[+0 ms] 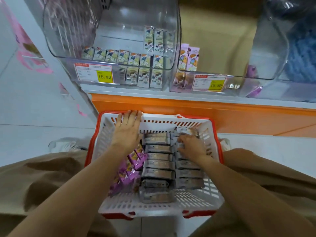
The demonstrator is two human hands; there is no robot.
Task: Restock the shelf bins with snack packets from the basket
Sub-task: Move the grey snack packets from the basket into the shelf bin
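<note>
A white basket (212,189) with a red rim sits on the floor between my knees. Grey snack packets (159,165) lie in two rows inside it, with purple packets (135,159) at their left. My left hand (127,130) rests on the basket's far rim, fingers curled over the edge. My right hand (191,146) reaches into the right row and grips grey packets near the far end. Above, a clear shelf bin (109,40) holds yellow-green packets (136,59) along its front and right side. A second clear bin (222,48) to its right holds a few purple packets (189,57).
The bins stand on a white shelf with an orange front panel (205,110). Price tags reading 15.80 (95,74) hang on the bin fronts. A third bin (290,40) with blue contents sits at the far right. Grey floor tiles lie to the left.
</note>
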